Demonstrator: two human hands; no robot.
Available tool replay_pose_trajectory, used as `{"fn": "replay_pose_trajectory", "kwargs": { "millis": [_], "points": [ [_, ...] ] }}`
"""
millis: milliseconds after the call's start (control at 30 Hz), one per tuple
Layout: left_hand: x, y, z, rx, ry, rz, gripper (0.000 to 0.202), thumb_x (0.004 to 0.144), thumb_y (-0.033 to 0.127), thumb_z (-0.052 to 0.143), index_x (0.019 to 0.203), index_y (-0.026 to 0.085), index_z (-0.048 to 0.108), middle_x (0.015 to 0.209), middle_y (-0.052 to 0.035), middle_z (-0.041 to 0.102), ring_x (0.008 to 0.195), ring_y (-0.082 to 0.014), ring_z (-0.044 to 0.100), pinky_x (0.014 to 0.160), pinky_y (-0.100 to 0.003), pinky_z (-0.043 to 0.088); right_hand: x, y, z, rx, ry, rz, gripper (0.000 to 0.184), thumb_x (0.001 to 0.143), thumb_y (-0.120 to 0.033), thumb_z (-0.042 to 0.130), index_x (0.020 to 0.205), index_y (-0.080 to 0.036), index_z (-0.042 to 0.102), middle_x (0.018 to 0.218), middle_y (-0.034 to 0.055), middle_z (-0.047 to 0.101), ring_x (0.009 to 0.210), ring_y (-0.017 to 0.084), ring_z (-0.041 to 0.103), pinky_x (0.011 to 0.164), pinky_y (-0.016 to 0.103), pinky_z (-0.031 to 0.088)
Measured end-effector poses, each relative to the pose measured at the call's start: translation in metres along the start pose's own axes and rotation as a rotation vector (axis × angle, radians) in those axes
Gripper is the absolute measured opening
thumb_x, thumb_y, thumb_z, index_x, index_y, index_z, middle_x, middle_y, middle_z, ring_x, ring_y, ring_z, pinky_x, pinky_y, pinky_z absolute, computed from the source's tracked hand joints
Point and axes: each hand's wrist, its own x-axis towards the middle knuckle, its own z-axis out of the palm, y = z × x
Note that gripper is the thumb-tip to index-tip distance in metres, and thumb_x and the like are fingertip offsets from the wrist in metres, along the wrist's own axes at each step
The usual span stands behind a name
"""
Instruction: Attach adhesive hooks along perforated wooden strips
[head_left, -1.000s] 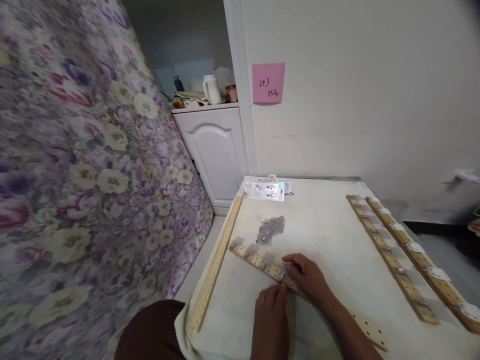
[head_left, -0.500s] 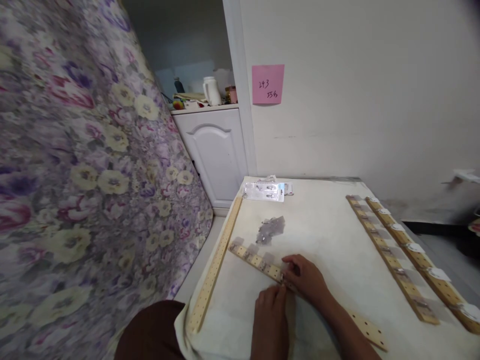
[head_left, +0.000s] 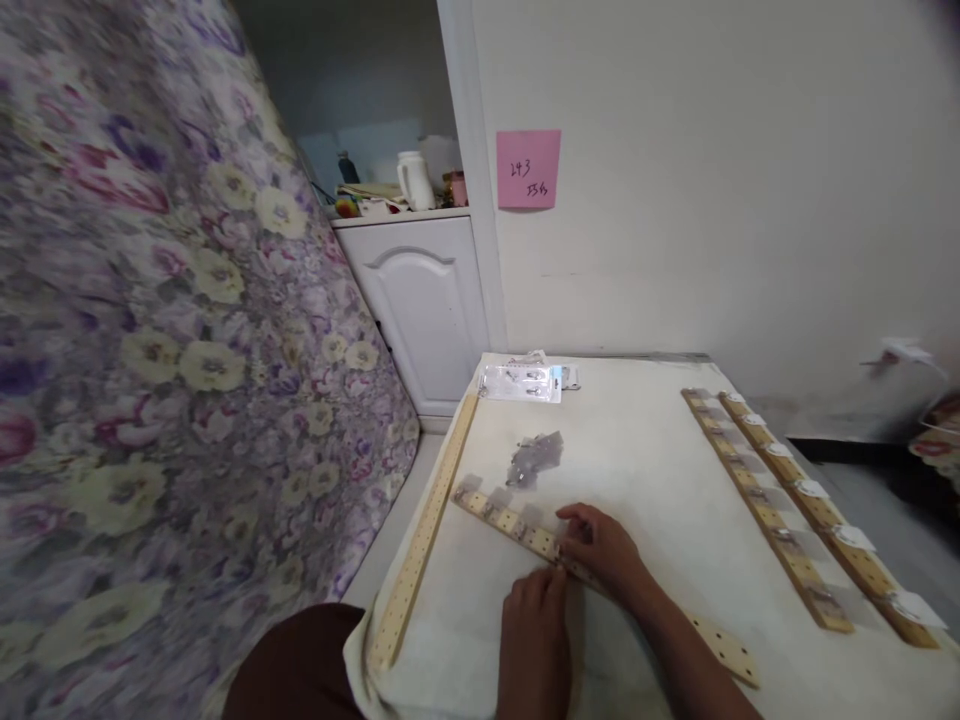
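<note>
A perforated wooden strip (head_left: pixel 517 525) with small metal clips on it lies slantwise on the white table (head_left: pixel 645 470). My right hand (head_left: pixel 604 555) rests on the strip's middle, fingers curled and pinching at a clip. My left hand (head_left: pixel 534 630) comes up from below, its fingertips pressed against the same spot on the strip. A small clear bag of metal parts (head_left: pixel 534 460) lies just beyond the strip.
A long bare wooden strip (head_left: pixel 424 540) lies along the table's left edge. Two strips with clips and white tags (head_left: pixel 795 510) lie at the right. A blister pack (head_left: pixel 521 380) sits at the far edge. A floral mattress (head_left: pixel 150 350) leans at the left; a pink note (head_left: pixel 528 168) hangs on the wall.
The view has shifted slightly to the right, so everything sits a little further left. Both hands stay at the same spot on the strip.
</note>
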Motion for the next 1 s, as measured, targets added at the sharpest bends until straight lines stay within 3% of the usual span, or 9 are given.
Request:
{"fn": "replay_pose_trajectory", "kwargs": {
  "millis": [233,367,633,1000],
  "points": [
    [-0.006,-0.009,-0.001,-0.174,0.062,0.058,0.047,0.080,0.002,0.038,0.122,0.012,0.057,0.114,-0.0135,0.061,0.105,-0.0243,0.053,0.092,-0.040,0.045,0.000,0.008,0.001,0.039,0.035,-0.056,0.033,0.072,-0.034,0.061,0.101,-0.019,0.066,0.090,0.0048,0.067,0.077,0.019,0.060,0.072,0.031,0.045],
    [-0.007,-0.009,0.000,-0.240,0.113,0.003,0.044,0.085,0.007,0.035,0.124,0.011,0.055,0.112,-0.0142,0.059,0.104,-0.0235,0.052,0.093,-0.038,0.044,-0.001,0.009,0.001,0.051,0.059,-0.080,0.032,0.078,-0.037,0.055,0.101,-0.018,0.066,0.090,0.0056,0.068,0.075,0.019,0.060,0.071,0.031,0.045],
    [0.004,-0.005,0.000,-0.142,0.011,-0.102,0.057,0.079,-0.002,0.035,0.131,0.014,0.050,0.112,-0.0129,0.060,0.101,-0.0229,0.051,0.092,-0.037,0.041,-0.003,0.005,0.002,-0.048,0.062,-0.096,0.031,0.071,-0.031,0.061,0.100,-0.019,0.066,0.094,0.0052,0.066,0.077,0.018,0.058,0.072,0.030,0.044],
    [0.005,-0.010,0.000,-0.086,-0.022,-0.097,0.054,0.082,-0.002,0.035,0.130,0.016,0.051,0.114,-0.0105,0.060,0.101,-0.0222,0.050,0.091,-0.035,0.039,0.002,0.011,0.006,0.017,0.052,-0.055,0.032,0.067,-0.029,0.064,0.098,-0.022,0.066,0.094,0.0036,0.066,0.080,0.019,0.058,0.072,0.029,0.042]
  ]
}}
